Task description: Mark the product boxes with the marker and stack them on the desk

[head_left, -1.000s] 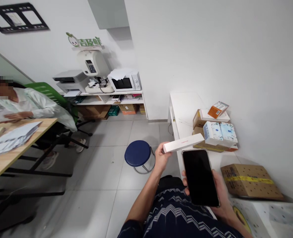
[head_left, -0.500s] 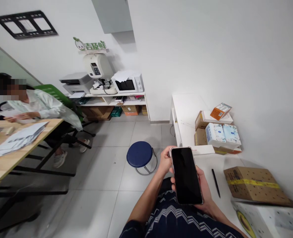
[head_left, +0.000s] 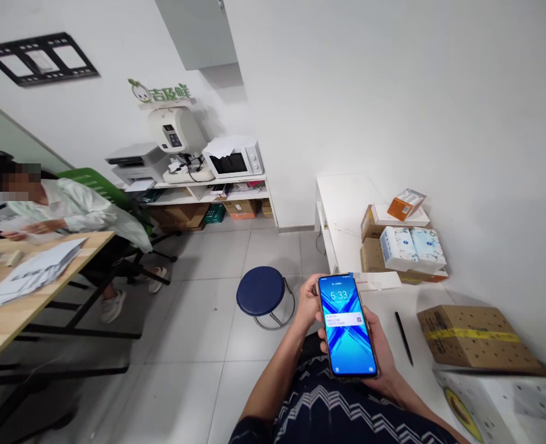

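A smartphone point(head_left: 347, 339) is held upright in front of my body, its screen lit blue with the time 5:33 and a notification. My right hand point(head_left: 384, 351) is wrapped around its lower part from behind and the right side, fingertips showing at the left edge. At the upper left corner, my left hand point(head_left: 308, 303) grips the phone's edge; its fingertips are partly hidden behind the phone. A black pen point(head_left: 404, 338) lies on the white table point(head_left: 384, 314) just right of my right hand.
A blue round stool point(head_left: 260, 291) stands on the floor ahead. Tissue packs point(head_left: 414, 248) and boxes are stacked on the table, with a taped carton point(head_left: 479, 339) nearer. On the left, a person point(head_left: 82, 203) holds papers at a wooden desk point(head_left: 69, 265). A microwave point(head_left: 234, 159) sits on a shelf.
The phone's screen has gone from black to lit, showing the lock screen. Both hands keep their hold in nearly the same place. The view has shifted slightly.
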A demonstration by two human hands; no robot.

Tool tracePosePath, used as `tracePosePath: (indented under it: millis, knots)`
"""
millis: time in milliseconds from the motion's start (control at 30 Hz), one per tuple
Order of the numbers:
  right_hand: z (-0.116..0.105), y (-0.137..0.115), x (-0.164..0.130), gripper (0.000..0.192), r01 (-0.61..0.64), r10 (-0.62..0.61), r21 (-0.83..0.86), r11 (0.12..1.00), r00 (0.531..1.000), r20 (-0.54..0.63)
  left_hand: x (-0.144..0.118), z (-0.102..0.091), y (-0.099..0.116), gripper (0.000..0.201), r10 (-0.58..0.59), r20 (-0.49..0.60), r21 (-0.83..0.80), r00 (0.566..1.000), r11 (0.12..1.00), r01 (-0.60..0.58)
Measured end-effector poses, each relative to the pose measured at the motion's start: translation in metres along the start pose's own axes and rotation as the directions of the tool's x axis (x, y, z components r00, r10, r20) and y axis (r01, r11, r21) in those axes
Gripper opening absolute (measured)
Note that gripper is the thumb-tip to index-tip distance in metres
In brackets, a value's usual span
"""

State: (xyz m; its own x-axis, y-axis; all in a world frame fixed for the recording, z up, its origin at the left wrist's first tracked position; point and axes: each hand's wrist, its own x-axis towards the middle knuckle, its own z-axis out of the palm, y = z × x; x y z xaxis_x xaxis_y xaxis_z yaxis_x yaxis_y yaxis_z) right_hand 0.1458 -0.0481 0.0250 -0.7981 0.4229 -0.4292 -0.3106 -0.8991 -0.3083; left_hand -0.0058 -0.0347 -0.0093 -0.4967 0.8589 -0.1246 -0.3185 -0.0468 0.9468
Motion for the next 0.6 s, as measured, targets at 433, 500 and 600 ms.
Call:
tracePosePath:
  millis: [433,500,600]
  knots:
    - [-0.011,-0.009,-0.005,0.057,0.066,-0.078,-0.118,0.991,0.992,-0.095,0.01,-0.009,-0.011,0.034,0.029,-0.102,-0.086,0.994,0.996,-0.038]
    - [-0.032,-0.013,-0.006,0.061,0.133,-0.17,-0.22,0.966,0.972,-0.159,0.014,-0.012,-0.014,0.036,0.055,-0.172,-0.103,0.984,0.992,-0.073]
    - [-0.087,-0.017,-0.002,0.065,0.21,-0.441,-0.566,0.797,0.843,-0.308,0.019,-0.017,-0.016,0.039,0.081,-0.255,-0.118,0.963,0.987,-0.114]
